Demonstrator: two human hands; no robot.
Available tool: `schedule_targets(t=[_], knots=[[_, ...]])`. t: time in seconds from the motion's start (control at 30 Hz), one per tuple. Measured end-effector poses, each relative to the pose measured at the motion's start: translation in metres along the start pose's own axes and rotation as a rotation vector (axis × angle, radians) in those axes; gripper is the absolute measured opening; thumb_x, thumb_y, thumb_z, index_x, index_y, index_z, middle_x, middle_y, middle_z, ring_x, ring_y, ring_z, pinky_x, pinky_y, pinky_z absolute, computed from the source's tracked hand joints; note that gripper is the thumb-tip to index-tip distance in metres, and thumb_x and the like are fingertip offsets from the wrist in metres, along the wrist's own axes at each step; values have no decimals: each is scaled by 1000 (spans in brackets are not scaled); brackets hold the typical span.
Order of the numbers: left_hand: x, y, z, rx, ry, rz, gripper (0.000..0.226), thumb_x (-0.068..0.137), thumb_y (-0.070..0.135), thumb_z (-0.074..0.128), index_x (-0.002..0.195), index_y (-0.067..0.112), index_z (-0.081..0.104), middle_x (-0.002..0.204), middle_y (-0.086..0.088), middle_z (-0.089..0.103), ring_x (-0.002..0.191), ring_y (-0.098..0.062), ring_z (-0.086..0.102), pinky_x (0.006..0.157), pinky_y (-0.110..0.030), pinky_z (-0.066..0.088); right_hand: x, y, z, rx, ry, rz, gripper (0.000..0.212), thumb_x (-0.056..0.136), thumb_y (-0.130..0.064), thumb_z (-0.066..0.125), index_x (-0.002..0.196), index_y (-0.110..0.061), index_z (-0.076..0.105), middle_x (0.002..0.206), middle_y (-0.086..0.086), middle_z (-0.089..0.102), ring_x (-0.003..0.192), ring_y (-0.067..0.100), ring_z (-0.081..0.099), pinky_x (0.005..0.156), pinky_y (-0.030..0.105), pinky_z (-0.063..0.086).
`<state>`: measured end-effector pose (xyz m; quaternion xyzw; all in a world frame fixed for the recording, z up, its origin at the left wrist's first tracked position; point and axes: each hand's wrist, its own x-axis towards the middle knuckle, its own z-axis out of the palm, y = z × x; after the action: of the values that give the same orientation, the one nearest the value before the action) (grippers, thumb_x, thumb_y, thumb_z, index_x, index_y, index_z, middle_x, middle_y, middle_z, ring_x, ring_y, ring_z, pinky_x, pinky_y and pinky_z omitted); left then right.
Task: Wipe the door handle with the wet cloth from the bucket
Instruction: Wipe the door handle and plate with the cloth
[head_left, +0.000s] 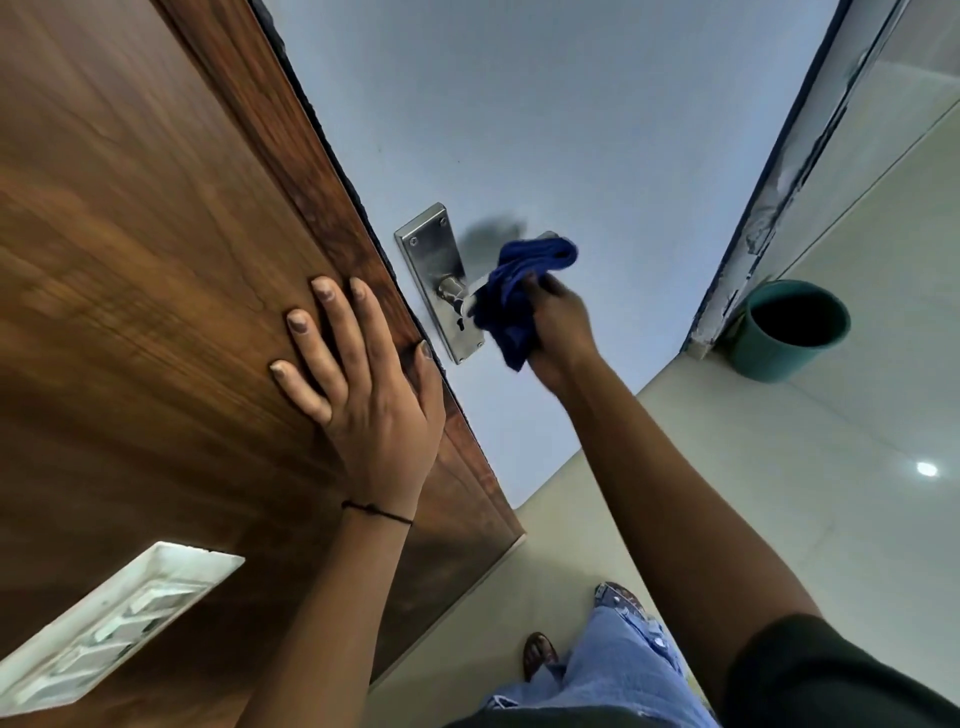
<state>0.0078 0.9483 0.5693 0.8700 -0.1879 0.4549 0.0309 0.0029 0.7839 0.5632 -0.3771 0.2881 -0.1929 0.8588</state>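
Observation:
A steel door handle (453, 292) on a long metal plate (434, 260) sits on the pale blue door (571, 130). A dark blue cloth (519, 296) is wrapped over the lever, hiding most of it. My right hand (558, 325) grips the cloth against the lever. My left hand (358, 384) lies flat with fingers spread on the brown wooden frame (156, 234), its thumb at the frame's edge. A teal bucket (789, 327) stands on the floor at the right, by the door's far edge.
A white switch plate (114, 623) is set in the wooden panel at lower left. Glossy pale floor tiles (857, 519) stretch to the right. My jeans leg (618, 670) and a sandalled foot (537, 652) are below.

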Motion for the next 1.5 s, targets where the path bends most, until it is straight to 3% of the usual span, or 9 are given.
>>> schedule_targets(t=[0.2, 0.37, 0.57, 0.73, 0.9, 1.1, 1.23, 1.37, 1.5], knots=[[0, 0, -1, 24, -23, 11, 73, 95, 36, 47, 151, 8, 10, 151, -17, 19, 138, -39, 13, 115, -40, -17, -5, 16, 9, 7, 37, -10, 30, 100, -14, 45, 123, 2, 55, 100, 14, 65, 84, 28, 65, 81, 43, 55], [1, 0, -4, 30, -39, 5, 66, 96, 35, 46, 149, 6, 19, 151, -23, 31, 137, -38, 14, 114, -39, -19, -18, 38, 19, -113, 46, -12, 16, 98, -13, 50, 107, -9, 63, 112, 15, 67, 107, 35, 65, 97, 49, 53], [0, -1, -7, 40, -39, 23, 65, 96, 36, 45, 148, 5, 21, 150, -24, 32, 137, -39, 14, 114, -39, -20, -23, 53, 12, -402, 73, -220, 26, 92, -1, 53, 115, -3, 65, 102, 6, 68, 86, 17, 65, 84, 29, 55], [-1, -2, -8, 46, -53, 58, 65, 97, 37, 45, 148, 5, 22, 150, -24, 32, 136, -39, 14, 112, -53, -1, -12, 68, 24, -438, 141, -236, 37, 80, -6, 52, 114, -9, 67, 114, 15, 70, 103, 33, 64, 93, 51, 52], [-5, -10, -7, 88, -48, 96, 66, 98, 39, 44, 149, 6, 19, 152, -21, 32, 137, -37, 14, 116, -47, -9, -7, 73, 32, -404, 234, -270, 34, 84, -11, 55, 117, -9, 64, 119, 11, 65, 106, 26, 62, 97, 41, 50], [-4, -9, -8, 71, -51, 107, 65, 97, 39, 45, 149, 6, 22, 150, -21, 34, 136, -37, 17, 108, -55, 11, -7, 89, 22, -497, 226, -373, 22, 87, -10, 59, 106, -5, 66, 112, 12, 58, 88, 12, 53, 84, 24, 46], [-6, -9, -7, 52, -44, 103, 65, 97, 38, 45, 149, 6, 22, 150, -22, 34, 136, -37, 17, 108, -55, 11, 1, 98, 5, -639, 250, -192, 21, 86, -19, 54, 102, -13, 67, 108, 11, 59, 85, 27, 62, 81, 37, 55], [-5, -10, -7, 56, -40, 108, 64, 97, 38, 45, 149, 7, 22, 150, -21, 35, 136, -37, 17, 108, -55, 11, 6, 80, -4, -589, 270, -146, 20, 87, -26, 48, 88, -19, 67, 80, 12, 67, 60, 41, 69, 45, 40, 58], [-5, -10, -5, 54, -42, 110, 64, 98, 38, 44, 149, 8, 22, 151, -19, 34, 137, -36, 16, 108, -55, 11, 8, 52, -24, -338, 472, -199, 39, 83, -12, 39, 115, -26, 56, 100, 10, 65, 70, 36, 70, 42, 27, 49]])
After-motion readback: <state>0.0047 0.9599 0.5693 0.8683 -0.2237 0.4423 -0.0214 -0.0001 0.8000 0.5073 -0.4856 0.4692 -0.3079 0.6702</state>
